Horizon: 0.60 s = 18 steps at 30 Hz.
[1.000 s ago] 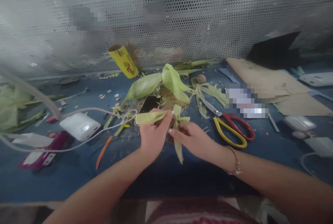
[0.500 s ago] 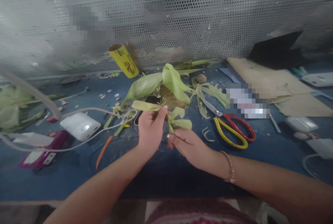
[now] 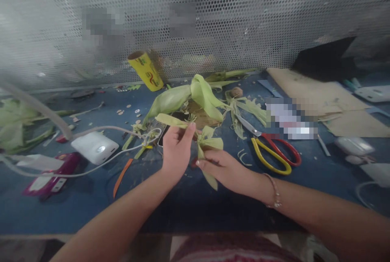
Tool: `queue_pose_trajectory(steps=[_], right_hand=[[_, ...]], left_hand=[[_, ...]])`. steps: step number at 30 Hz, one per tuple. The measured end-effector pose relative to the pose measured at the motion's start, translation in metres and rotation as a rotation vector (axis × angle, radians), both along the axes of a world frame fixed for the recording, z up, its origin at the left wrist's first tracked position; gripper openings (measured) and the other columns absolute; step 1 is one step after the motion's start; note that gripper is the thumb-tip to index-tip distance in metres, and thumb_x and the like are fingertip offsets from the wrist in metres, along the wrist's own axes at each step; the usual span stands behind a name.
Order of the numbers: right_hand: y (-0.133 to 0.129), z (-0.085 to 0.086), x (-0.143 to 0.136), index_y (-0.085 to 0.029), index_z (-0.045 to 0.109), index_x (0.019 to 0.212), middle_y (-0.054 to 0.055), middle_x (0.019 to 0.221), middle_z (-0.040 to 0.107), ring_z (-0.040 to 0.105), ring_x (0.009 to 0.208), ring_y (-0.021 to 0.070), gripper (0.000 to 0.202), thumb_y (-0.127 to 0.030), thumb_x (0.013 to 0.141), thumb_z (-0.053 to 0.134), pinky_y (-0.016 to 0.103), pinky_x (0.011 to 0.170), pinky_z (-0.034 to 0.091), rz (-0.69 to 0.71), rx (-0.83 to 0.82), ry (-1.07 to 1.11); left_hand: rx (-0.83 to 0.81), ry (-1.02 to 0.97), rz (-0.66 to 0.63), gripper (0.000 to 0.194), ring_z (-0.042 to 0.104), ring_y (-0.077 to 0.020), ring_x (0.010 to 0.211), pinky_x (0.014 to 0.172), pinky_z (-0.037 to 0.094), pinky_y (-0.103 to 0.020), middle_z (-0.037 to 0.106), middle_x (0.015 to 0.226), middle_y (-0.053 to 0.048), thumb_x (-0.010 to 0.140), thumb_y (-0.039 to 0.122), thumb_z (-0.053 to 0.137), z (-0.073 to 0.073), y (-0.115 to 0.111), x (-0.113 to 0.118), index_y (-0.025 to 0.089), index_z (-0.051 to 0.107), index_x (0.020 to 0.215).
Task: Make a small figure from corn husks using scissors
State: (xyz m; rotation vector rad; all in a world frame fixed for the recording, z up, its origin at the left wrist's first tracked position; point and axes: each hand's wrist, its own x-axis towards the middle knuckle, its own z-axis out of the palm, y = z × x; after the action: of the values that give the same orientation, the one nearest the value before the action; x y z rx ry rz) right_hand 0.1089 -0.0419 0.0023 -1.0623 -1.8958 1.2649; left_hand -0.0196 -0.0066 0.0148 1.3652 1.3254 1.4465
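Pale green corn husk [image 3: 211, 143], looped like a bow, stretches between my hands just above the table. My left hand [image 3: 176, 148] pinches it between thumb and fingers, and a flat end sticks out to the left. My right hand [image 3: 222, 170] is closed around a lower strip, whose tip hangs below the fingers. The fingertips are partly hidden behind the husk. Beyond my hands lies a bigger folded corn husk [image 3: 204, 95], over a brown piece and partly over a dark phone. Scissors [image 3: 271, 152] with one yellow and one red handle rest to the right of my right hand.
A yellow cardboard tube [image 3: 146, 71] stands tilted against the perforated metal screen [image 3: 213, 18]. On the left are a white charger [image 3: 94, 147] with its cable and a purple packet [image 3: 55, 174]. Brown paper sheets [image 3: 353, 122] lie at the right. Scraps litter the blue table.
My right hand has shifted slightly right and its fingers have moved along the husk. The strip's lower end now shows below that hand. My left hand stays almost in place.
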Motion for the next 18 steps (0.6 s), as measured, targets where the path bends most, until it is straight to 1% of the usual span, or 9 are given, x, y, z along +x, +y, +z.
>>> queue_pose_trajectory(steps=[3,6,7,9,10,12,13,17,18], right_hand=[[0.000,0.009,0.013,-0.016,0.052,0.067,-0.001,0.061,0.052,0.047,0.056,0.0095,0.030,-0.035,0.088,0.041,0.021,0.054,0.039,-0.001,0.110,-0.074],[0.001,0.021,0.029,-0.018,0.042,0.050,-0.003,0.048,0.040,0.039,0.046,0.0086,0.041,-0.032,0.088,0.042,0.023,0.049,0.033,-0.065,0.499,-0.185],[0.003,0.023,0.034,-0.018,0.043,0.051,-0.003,0.048,0.041,0.040,0.047,0.0093,0.039,-0.030,0.088,0.042,0.024,0.050,0.034,-0.103,0.615,-0.206],[0.006,0.025,0.039,-0.017,0.053,0.068,0.003,0.065,0.054,0.052,0.064,0.0143,0.022,-0.031,0.085,0.048,0.028,0.063,0.042,-0.211,0.763,-0.240],[0.009,0.023,0.039,-0.016,0.056,0.083,0.007,0.081,0.059,0.055,0.079,0.0187,0.018,-0.034,0.082,0.054,0.032,0.073,0.043,-0.244,0.788,-0.269],[0.014,0.018,0.037,-0.014,0.050,0.106,0.014,0.107,0.055,0.050,0.103,0.0257,0.043,-0.041,0.075,0.062,0.040,0.088,0.041,-0.241,0.772,-0.315],[0.016,0.014,0.036,-0.014,0.048,0.109,0.015,0.109,0.054,0.049,0.105,0.0260,0.047,-0.040,0.074,0.063,0.040,0.089,0.041,-0.207,0.743,-0.330],[0.020,0.006,0.032,-0.018,0.047,0.086,0.006,0.084,0.056,0.054,0.082,0.0183,0.003,-0.021,0.085,0.046,0.031,0.073,0.045,-0.144,0.659,-0.357],[0.021,0.006,0.033,-0.018,0.046,0.082,0.005,0.080,0.054,0.053,0.078,0.0175,0.006,-0.019,0.087,0.043,0.029,0.069,0.044,-0.160,0.661,-0.377]], left_hand=[[0.008,0.000,-0.001,0.025,0.052,-0.0106,0.056,0.055,0.042,-0.023,0.059,0.061,0.001,0.078,0.039,0.057,0.001,0.003,-0.002,0.017,0.058,0.067],[-0.029,0.007,-0.061,0.025,0.047,-0.0098,0.054,0.052,0.039,-0.022,0.052,0.059,0.002,0.081,0.039,0.053,0.003,0.005,-0.004,0.018,0.055,0.068],[-0.047,0.008,-0.086,0.026,0.046,-0.0096,0.052,0.051,0.038,-0.022,0.050,0.058,0.003,0.082,0.039,0.052,0.003,0.005,-0.004,0.018,0.054,0.067],[-0.075,0.032,-0.118,0.026,0.043,-0.0090,0.050,0.049,0.037,-0.022,0.048,0.058,0.003,0.083,0.038,0.050,0.005,0.004,-0.003,0.018,0.053,0.067],[-0.081,0.049,-0.125,0.025,0.042,-0.0088,0.050,0.048,0.037,-0.022,0.047,0.058,0.003,0.083,0.037,0.049,0.006,0.003,-0.002,0.018,0.052,0.067],[-0.093,0.049,-0.152,0.023,0.043,-0.0087,0.050,0.047,0.038,-0.021,0.048,0.059,0.003,0.083,0.036,0.050,0.006,0.001,0.000,0.018,0.052,0.069],[-0.102,0.025,-0.184,0.021,0.046,-0.0090,0.051,0.048,0.040,-0.021,0.049,0.060,0.003,0.082,0.036,0.052,0.006,0.001,0.001,0.018,0.052,0.070],[-0.167,-0.083,-0.362,0.023,0.053,-0.0107,0.055,0.049,0.047,-0.023,0.056,0.067,0.001,0.072,0.038,0.063,0.005,-0.002,0.006,0.018,0.054,0.076],[-0.195,-0.087,-0.404,0.025,0.053,-0.0104,0.053,0.047,0.047,-0.023,0.056,0.066,0.001,0.070,0.039,0.065,0.005,-0.002,0.006,0.018,0.053,0.075]])
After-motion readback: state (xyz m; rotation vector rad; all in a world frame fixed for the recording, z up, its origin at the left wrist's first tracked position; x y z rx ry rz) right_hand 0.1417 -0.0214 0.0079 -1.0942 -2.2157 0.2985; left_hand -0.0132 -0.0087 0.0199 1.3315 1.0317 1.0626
